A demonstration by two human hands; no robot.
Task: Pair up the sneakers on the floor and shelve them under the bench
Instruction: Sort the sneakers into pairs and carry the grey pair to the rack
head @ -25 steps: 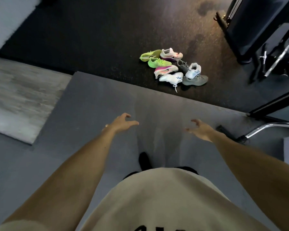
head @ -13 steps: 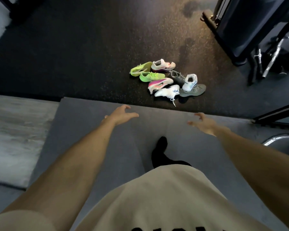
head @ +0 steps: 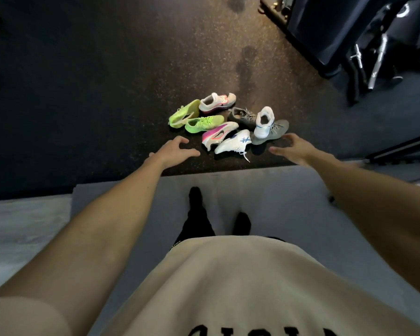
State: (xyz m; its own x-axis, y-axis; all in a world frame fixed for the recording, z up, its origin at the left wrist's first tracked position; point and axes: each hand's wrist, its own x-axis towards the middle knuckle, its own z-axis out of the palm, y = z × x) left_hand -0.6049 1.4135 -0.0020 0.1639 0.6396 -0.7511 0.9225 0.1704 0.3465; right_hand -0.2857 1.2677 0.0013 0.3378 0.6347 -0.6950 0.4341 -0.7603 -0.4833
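Several sneakers lie jumbled on the dark speckled floor. Two neon green ones (head: 196, 117) are at the left, a white and pink one (head: 217, 103) behind them, and a pink one (head: 218, 134) in front. A white sneaker with blue stripes (head: 233, 142) lies nearest me, another white and blue one (head: 264, 122) rests on a grey sneaker (head: 270, 133), and a second grey one (head: 243, 114) sits behind. My left hand (head: 174, 150) hovers left of the pile with fingers loosely spread, holding nothing. My right hand (head: 290, 146) hovers just right of it, empty too.
I stand on a grey mat (head: 277, 190) whose far edge ends just short of the sneakers. Dark gym equipment with metal bars (head: 349, 44) fills the upper right. A dark frame rail (head: 403, 146) runs at the right. Pale flooring (head: 22, 226) lies to the left.
I have stepped closer to the pile. Both hands have reached forward past the mat's edge and now flank the sneakers.
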